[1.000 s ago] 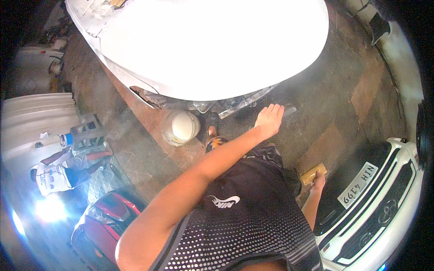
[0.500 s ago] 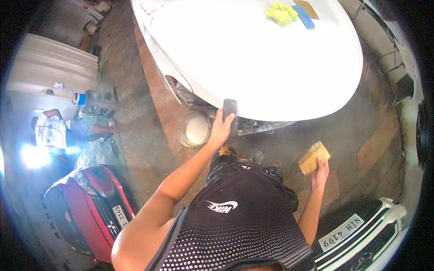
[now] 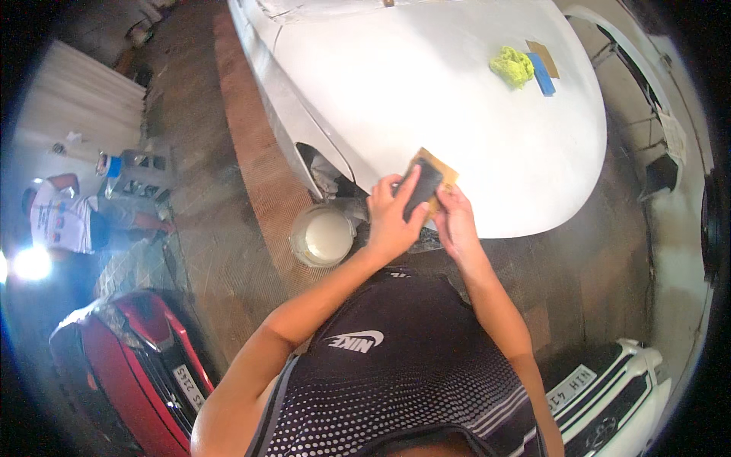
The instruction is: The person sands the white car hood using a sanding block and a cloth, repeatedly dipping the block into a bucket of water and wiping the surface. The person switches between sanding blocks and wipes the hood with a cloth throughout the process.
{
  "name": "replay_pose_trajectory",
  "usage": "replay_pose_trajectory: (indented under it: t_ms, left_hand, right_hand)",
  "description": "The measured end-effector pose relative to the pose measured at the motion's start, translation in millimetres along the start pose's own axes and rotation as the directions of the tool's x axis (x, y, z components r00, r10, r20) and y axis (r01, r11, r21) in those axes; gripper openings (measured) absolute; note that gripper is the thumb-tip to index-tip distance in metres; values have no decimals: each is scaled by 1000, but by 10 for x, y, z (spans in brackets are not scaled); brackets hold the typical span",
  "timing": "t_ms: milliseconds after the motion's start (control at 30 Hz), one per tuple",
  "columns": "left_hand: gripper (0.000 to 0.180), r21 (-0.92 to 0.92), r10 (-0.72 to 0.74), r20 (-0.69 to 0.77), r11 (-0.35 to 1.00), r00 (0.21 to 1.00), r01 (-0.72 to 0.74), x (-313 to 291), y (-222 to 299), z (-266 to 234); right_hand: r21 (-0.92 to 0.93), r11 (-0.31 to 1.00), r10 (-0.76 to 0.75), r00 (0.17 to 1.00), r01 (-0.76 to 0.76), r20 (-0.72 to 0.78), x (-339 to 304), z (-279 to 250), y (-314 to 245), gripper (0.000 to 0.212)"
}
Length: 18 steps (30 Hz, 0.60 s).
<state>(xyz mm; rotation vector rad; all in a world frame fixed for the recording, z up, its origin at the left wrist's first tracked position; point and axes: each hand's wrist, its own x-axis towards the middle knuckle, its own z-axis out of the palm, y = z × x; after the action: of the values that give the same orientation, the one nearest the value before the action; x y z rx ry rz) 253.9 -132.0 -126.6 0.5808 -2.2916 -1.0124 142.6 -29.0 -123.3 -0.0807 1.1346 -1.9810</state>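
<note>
- Fingers of the left hand (image 3: 392, 227) grip a smooth, dark, oblong block (image 3: 423, 189).
- Those of the right hand (image 3: 458, 225) pinch a thin tan sheet (image 3: 445, 169), flat behind the block.
- Both pieces sit over the near edge of a broad, curved white hood (image 3: 396, 91).
- A crumpled yellow-green cloth (image 3: 512, 67) touches a flat blue strip (image 3: 542, 78) there.
- Below, a round bucket (image 3: 295, 242) contains milky liquid.

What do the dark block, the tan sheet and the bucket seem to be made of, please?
Dark block: perhaps rubber or foam, matte, without bright glare. Tan sheet: probably paper, dull, looking thin. Bucket: likely smooth plastic; its wall looks cloudy and translucent.
</note>
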Motion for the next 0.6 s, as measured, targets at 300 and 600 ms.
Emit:
replay_pose_trajectory:
  t_ms: [300,600]
  left_hand:
    - [79,6,11,-74,1000,997,-10,425,-570,-572]
    - [82,-30,22,34,999,999,-21,554,-850,-872]
  right_hand:
    - [35,999,35,999,-34,-28,331,867,368,23]
    - [-111,993,26,983,-47,-180,393,1173,550,22]
